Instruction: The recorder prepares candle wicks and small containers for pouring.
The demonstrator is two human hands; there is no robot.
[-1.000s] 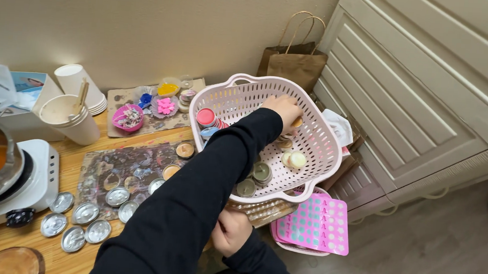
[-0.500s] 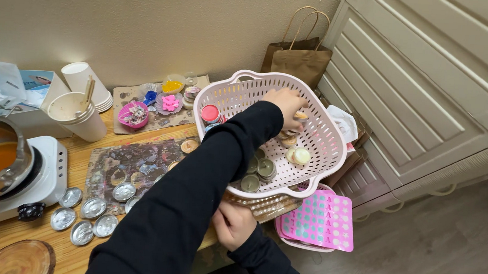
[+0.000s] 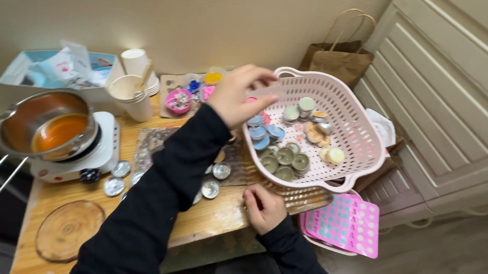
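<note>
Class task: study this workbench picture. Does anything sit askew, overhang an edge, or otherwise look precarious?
Yes. The pink basket of small tins is tilted and juts past the table's right edge, only partly supported. The left hand is by its rim; the right hand rests on the table edge beneath it.

Soft, warm indoor light, faint shadows, slight motion blur, wide-angle edge distortion.

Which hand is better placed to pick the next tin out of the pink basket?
Probably left. The left hand is raised at the rim of the basket, beside the blue tins. The right hand rests curled on the table edge below it.
</note>
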